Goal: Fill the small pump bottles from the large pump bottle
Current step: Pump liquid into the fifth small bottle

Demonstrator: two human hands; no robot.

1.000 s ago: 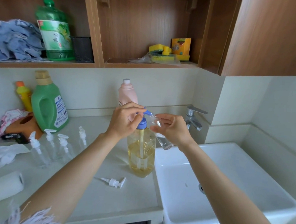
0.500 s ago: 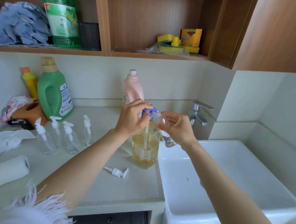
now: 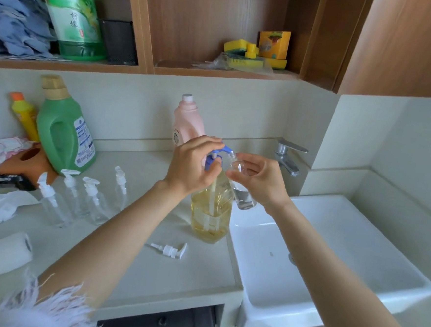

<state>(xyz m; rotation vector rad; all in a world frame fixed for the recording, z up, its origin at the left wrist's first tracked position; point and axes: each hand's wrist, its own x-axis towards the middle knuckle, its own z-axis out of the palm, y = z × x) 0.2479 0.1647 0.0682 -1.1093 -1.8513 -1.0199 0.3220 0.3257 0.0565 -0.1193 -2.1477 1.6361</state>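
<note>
Left hand (image 3: 192, 168) grips blue plastic pump (image 3: 216, 156).

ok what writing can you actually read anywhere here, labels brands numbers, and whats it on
"柠檬": vertical characters on the label of the green bottle on the shelf.
Green detergent jug: white label with rows of print, too small to read.
Pink bottle: round emblem low on its front, blurred.
Yellow box on the shelf: a picture and some lettering, unreadable.
Large pump bottle: no readable text.
</note>
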